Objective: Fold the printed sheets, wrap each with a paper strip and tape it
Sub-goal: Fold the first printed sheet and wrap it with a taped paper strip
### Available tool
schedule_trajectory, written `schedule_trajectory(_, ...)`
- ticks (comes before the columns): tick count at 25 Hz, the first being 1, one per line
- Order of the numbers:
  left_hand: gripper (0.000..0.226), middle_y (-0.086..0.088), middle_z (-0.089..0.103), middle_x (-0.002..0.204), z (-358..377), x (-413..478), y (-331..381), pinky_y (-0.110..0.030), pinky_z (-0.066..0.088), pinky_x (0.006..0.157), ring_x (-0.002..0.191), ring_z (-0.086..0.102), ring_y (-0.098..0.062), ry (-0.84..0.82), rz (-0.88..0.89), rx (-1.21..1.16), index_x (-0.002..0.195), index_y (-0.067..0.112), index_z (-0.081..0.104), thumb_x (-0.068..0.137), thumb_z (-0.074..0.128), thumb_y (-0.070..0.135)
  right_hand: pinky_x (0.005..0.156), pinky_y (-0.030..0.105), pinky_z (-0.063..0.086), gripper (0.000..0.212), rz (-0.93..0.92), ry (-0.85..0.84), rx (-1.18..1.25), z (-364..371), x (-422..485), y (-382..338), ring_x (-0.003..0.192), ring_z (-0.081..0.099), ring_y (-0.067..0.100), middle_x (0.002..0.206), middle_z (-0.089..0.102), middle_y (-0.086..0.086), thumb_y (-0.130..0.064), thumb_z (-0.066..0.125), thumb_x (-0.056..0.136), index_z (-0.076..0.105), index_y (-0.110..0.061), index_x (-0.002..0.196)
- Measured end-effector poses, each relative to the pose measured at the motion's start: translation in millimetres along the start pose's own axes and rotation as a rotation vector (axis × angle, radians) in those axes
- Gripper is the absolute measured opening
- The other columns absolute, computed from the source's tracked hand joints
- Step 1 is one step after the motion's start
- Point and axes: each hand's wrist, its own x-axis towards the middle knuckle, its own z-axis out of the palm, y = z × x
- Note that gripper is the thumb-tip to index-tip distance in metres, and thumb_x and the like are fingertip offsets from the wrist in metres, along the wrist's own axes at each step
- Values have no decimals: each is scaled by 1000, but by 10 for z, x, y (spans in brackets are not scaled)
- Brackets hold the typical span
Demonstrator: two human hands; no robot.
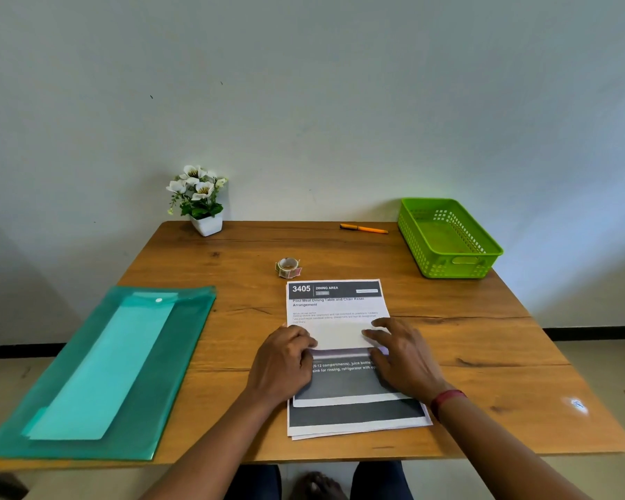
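Both hands are working the top printed sheet (pixel 336 312), which is lying straight ahead on the stack of sheets (pixel 358 422), long axis running near to far. The right hand (pixel 405 355) is pressing with fingers spread flat. The left hand (pixel 285 359) is bending its fingers at the edge; whether it is pinching, I cannot tell. A paper edge is running left to right between them, equally close to each. Just beyond, the tape roll (pixel 288 267) is sitting unblocked. On the left, a green folder (pixel 192 341) is holding what are likely paper strips (pixel 105 366). Farthest are standing a pen (pixel 363 229), a green basket (pixel 451 267) and a potted plant (pixel 199 193).
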Motion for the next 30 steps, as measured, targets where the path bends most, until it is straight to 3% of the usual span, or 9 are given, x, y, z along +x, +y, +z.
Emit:
schedule_trajectory(2,19,-2,72,103,47,-48,1,-35,57,87,95,68,-20,-23,-29,28,96,11,76,80,68,5,100,41,42,38,34,-70,-64,86,-70,15,134,46,28,146,51,6,-32,57,96,62,-25,133)
schedule_trajectory(5,20,-7,66,128,83,-60,-4,-34,46,105,118,63,-22,-94,-88,62,103,13,71,84,63,12,113,38,29,46,60,-125,-120,183,-139,34,149,26,22,159,33,4,-41,39,102,46,-29,146)
schedule_trajectory(9,33,-7,54,143,123,-71,-11,-33,38,113,130,52,-21,-227,-117,143,118,17,56,91,46,35,116,37,22,68,76,-195,-156,223,-150,11,151,16,16,163,20,1,-61,16,96,31,-27,154)
schedule_trajectory(14,43,-5,46,150,117,-68,-5,-32,30,117,137,42,-19,-285,-109,160,126,18,51,96,42,46,119,38,16,79,71,-226,-163,245,-157,11,151,14,16,165,15,1,-74,9,92,24,-28,155)
schedule_trajectory(17,56,-11,30,158,121,-58,93,-41,16,122,146,25,-25,-419,-125,252,144,17,38,99,32,49,122,38,6,80,80,-236,-141,259,-145,-47,152,7,18,165,10,2,-73,7,93,22,-25,155)
schedule_trajectory(20,63,-16,35,149,146,16,302,-59,17,117,137,32,-34,-483,-147,429,149,19,31,96,26,52,121,36,-3,66,48,-243,-110,286,-80,-229,153,6,18,165,14,6,-56,13,98,28,-21,152)
schedule_trajectory(22,62,-17,34,150,165,49,409,-65,14,114,136,33,-36,-485,-139,461,150,19,30,96,28,48,120,33,-6,62,19,-264,-60,326,-30,-354,153,1,16,166,10,6,-46,15,100,21,-19,155)
schedule_trajectory(25,64,-8,7,166,219,5,382,-61,-7,118,153,4,-29,-503,-90,421,157,18,13,99,26,41,120,32,-13,63,-8,-310,-49,393,-14,-417,149,-17,10,166,-5,1,-47,7,102,1,-20,158)
schedule_trajectory(30,66,0,-13,166,262,-61,266,-49,-11,121,151,-16,-22,-485,-149,345,158,26,-4,99,14,50,123,35,-9,76,14,-348,-55,408,-49,-353,148,-23,11,163,-20,-2,-66,-9,92,-11,-25,156)
